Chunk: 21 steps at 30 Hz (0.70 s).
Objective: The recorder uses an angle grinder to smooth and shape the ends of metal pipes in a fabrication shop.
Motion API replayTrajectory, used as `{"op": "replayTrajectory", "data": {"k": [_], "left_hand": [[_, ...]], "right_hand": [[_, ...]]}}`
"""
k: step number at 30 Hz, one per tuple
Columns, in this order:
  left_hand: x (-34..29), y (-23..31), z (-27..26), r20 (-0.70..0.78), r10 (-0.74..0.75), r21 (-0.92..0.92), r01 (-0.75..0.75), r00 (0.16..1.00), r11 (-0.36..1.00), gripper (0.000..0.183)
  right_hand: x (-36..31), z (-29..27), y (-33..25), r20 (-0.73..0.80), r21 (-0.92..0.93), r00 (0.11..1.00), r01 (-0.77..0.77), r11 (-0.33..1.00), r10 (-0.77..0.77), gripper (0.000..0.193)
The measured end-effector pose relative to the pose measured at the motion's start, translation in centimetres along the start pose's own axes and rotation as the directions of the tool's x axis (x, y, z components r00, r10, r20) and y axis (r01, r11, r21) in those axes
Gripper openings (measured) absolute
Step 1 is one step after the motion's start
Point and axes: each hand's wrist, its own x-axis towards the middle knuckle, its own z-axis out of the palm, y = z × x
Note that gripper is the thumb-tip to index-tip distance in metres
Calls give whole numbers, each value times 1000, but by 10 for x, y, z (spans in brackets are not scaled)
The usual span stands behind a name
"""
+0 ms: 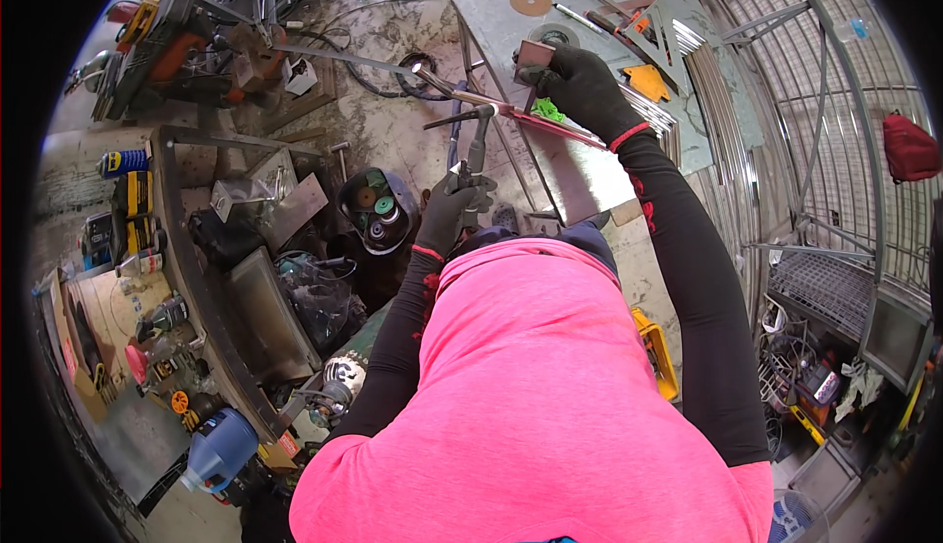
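Left hand: your gloved left hand (pixel 455 207) is wrapped around the handle of a grey T-headed tool (pixel 477 145).
Tool: its head lies by a metal tube (pixel 439 83), a thin dark rod reaching left; you cannot tell whether head and tube touch.
Tube: shiny at the left end, which juts past the worktable (pixel 491 13); a reddish stretch continues its line rightward.
Right hand: your gloved right hand (pixel 587 91) has its fingers closed on a brown block (pixel 535 55).
Block: rectangular, flat-faced, dull reddish brown, tilted, in front of the worktable's left part.
In the way: your gloves hide part of the block and much of the tool's handle.
On the worktable: a brown disc (pixel 531 1), a white marker (pixel 578 18), a yellow-orange angled piece (pixel 645 82) and long metal strips (pixel 722 101).
Left side: a dark bucket (pixel 346 199) holding discs; farther left, a blue jug (pixel 222 448).
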Motion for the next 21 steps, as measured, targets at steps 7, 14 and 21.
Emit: {"op": "replayTrajectory", "data": {"k": [7,14,21], "left_hand": [[2,-2,-3,-7,-5,0,5,1000,1000,46],[1,1,1,-25,-21,13,21,999,1000,37],[-1,3,3,-29,-20,19,21,999,1000,39]], "right_hand": [[2,0,3,0,13,1000,3,1000,-3,32],[1,0,2,-2,24,1000,0,1000,0,33],[4,3,11,-10,37,1000,18,999,-18,33]]}}
